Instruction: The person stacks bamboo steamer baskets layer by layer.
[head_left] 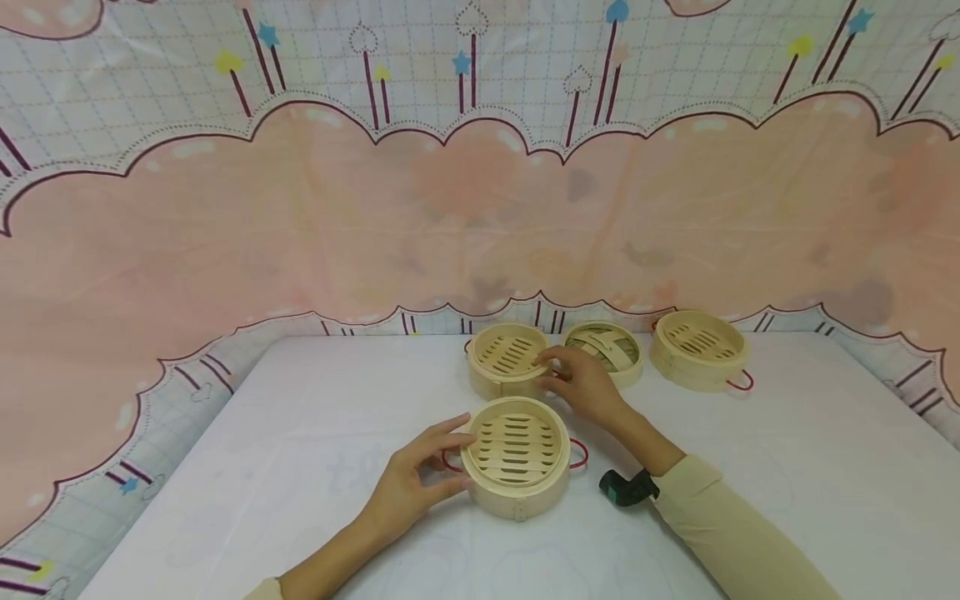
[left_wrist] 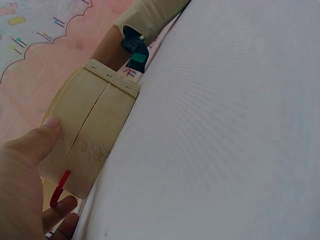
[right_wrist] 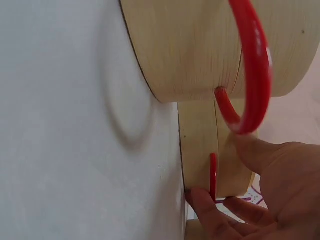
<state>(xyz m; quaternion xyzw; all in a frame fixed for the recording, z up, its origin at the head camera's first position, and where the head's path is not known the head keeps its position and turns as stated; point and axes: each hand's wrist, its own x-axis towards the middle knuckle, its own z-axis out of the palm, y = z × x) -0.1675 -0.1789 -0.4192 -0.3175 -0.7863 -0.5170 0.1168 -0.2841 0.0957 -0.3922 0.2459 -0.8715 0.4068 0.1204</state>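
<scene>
A round bamboo steamer basket with a slatted floor and red loop handles stands nearest on the white table. My left hand grips its left side, fingers at the rim and thumb on the wall, beside a red handle. Right behind stands a second steamer basket. Its right side is held between the thumb and fingers of my right hand, around a red handle. In the right wrist view, the front basket's handle looms close to the camera.
At the back, beyond my right hand, lies a round bamboo steamer lid with a woven top. Right of it stands a third steamer basket. A black wrist device sits at my right cuff. A patterned curtain hangs behind the table.
</scene>
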